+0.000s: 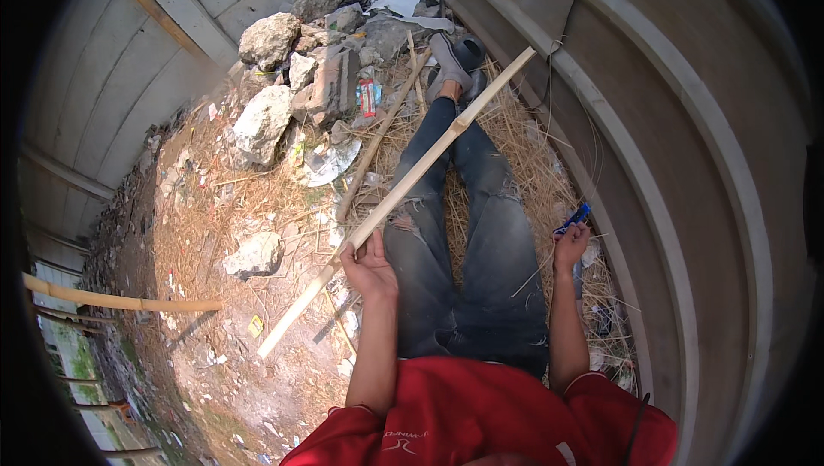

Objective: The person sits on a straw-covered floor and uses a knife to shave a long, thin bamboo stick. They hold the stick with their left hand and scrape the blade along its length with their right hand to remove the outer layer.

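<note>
A long, pale split-bamboo strip (412,179) lies slantwise across my outstretched legs, its far end near the wall at upper right and its near end over the dirt at lower left. My left hand (371,267) is closed around its lower part, beside my left knee. Off to the right, past my right thigh, my right hand (570,248) grips a small blue tool (573,219); its exact kind is too small to make out. That tool is apart from the bamboo.
A corrugated metal wall (678,166) rises close on my right. Broken rocks (262,123) and litter lie ahead to the left, with a brown stick (378,144) beside my left leg. One loose stone (255,255) sits left of the strip. A bamboo pole (129,297) juts in from the left.
</note>
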{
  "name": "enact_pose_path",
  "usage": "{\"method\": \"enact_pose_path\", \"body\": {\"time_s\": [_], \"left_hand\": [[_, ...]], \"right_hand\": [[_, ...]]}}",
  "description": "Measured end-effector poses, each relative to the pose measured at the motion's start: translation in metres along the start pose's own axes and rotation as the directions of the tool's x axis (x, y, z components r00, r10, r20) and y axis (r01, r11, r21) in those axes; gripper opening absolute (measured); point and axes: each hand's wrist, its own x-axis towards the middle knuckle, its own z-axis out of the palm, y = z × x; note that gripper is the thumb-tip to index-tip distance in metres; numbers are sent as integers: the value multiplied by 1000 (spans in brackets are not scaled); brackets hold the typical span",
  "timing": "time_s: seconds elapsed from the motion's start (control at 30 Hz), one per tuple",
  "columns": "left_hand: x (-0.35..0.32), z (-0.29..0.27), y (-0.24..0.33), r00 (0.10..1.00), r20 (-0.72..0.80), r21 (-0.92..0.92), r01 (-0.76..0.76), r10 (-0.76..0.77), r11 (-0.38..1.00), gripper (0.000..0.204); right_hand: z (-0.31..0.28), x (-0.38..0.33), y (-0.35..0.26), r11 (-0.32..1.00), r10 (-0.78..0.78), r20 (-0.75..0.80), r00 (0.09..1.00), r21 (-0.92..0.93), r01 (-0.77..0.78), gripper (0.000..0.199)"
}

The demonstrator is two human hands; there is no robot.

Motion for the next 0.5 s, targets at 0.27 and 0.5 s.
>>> {"method": "enact_pose_path", "body": {"time_s": [0.27,0.5], "left_hand": [[-42,-3,-39,954,68,-32,294,-291,955,34],[-57,-8,-37,941,51,-49,338,-336,940,26]], "right_hand": [[23,-61,-127,990,85,348,934,78,-119,26],[51,-95,-154,973,156,611,776,41,-228,20]]}}
